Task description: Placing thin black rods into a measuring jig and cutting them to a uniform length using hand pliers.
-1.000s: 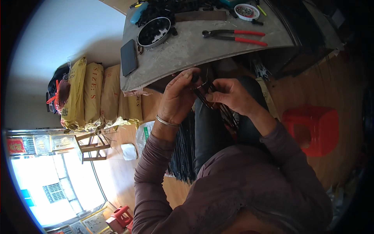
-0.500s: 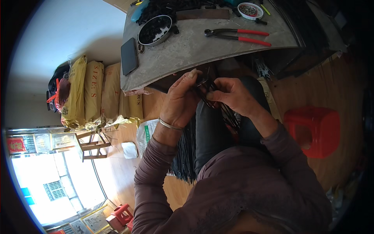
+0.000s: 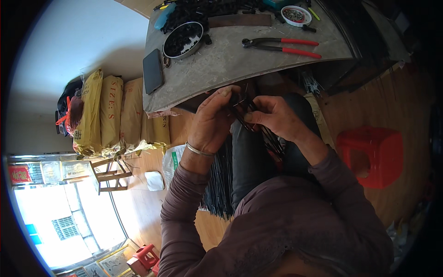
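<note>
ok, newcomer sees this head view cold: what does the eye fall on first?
Probably the bright red plastic stool at the right, and the red-handled pincers lying on the grey tabletop. Then the middle: the left hand and right hand holding thin black rods close to the table's near edge. The row of yellow-tan sacks at the left also stands out.

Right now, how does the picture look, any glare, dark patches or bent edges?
Head view: the bright glazed opening at lower left is blown out to white; head view: the grey mottled tabletop has a bowed front edge, and the picture's rim fades to black; head view: thin black strips between the hands blend into shadow.
</note>
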Demonstrator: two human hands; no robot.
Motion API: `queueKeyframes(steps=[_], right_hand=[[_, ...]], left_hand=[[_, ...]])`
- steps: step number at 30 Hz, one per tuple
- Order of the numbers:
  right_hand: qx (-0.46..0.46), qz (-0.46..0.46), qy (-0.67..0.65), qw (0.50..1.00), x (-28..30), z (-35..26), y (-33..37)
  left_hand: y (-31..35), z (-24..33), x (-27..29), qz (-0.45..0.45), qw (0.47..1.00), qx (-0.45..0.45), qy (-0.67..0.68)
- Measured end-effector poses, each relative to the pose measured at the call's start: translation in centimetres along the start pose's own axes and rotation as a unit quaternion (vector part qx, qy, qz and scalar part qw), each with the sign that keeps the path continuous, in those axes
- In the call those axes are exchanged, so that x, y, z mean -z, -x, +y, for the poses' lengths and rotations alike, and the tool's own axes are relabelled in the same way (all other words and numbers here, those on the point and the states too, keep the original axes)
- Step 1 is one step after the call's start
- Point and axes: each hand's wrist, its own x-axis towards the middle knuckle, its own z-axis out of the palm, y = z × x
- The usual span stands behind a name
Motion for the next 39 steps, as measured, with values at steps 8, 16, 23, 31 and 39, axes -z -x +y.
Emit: queueKeyframes(steps=[8, 16, 23, 31, 39], right_hand=[[-0.005, -0.004, 0.027, 1.0, -0.5, -0.2, 0.1], [0.005, 0.001, 0.023, 1.0, -0.4, 0.0, 0.1], [0.009, 0.008, 0.026, 1.0, -0.5, 0.2, -0.1], [0.004, 0.029, 0.014, 0.999, -0.6, 0.4, 0.0], [0.016, 0.056, -0.028, 0.998, -0.9, 0.5, 0.3]], left_hand=[[0.3, -0.3, 0.2, -0.021, 0.999, -0.027, -0.018], [0.2, -0.4, 1.5, -0.051, 0.999, -0.012, -0.005], [0.3, -0.5, 1.2, -0.019, 1.0, -0.016, 0.0], [0.8, -0.4, -0.3, 0.057, 0.976, -0.114, -0.179], [1.1, -1.5, -2.0, 0.119, 0.949, -0.179, -0.231]])
